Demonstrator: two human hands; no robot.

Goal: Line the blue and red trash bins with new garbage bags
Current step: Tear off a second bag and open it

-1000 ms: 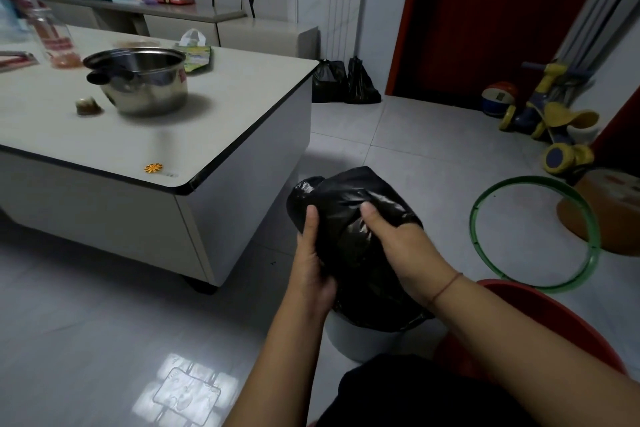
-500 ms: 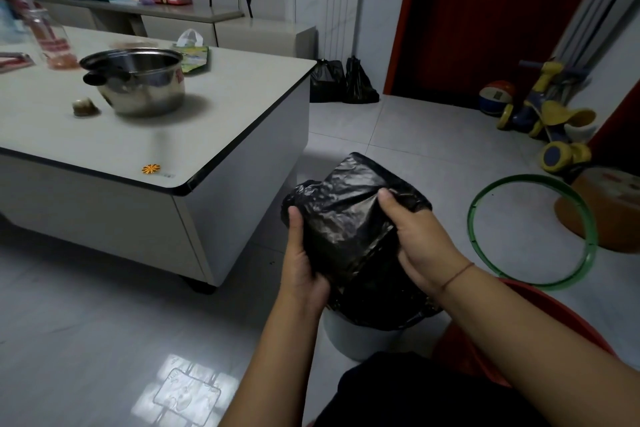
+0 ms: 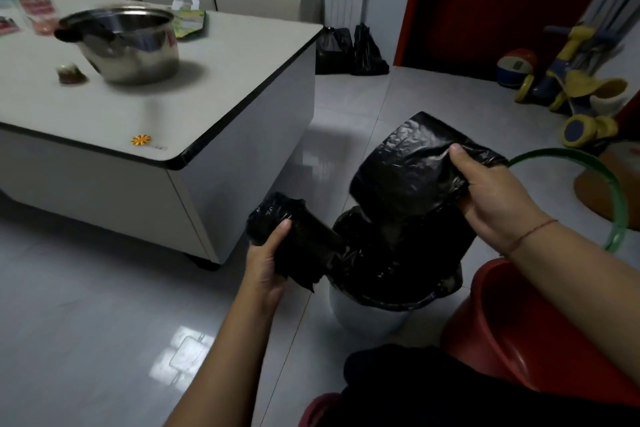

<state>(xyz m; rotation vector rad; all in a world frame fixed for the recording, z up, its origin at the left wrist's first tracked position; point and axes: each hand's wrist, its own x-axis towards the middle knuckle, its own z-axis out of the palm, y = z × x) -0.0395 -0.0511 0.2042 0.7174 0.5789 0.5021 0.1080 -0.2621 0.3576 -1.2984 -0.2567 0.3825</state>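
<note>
Left hand (image 3: pixel 268 260), right hand (image 3: pixel 491 196) clenched, apart.

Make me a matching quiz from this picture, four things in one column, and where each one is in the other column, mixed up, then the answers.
Things:
1. steel pot
2. roll of black bags
3. green hoop
4. two tied black bags

Places:
A. lying on the floor tiles at the right
B. on the white table top
C. gripped in the left hand
D. on the floor by the red door

Pairs: 1-B, 2-C, 3-A, 4-D
</note>
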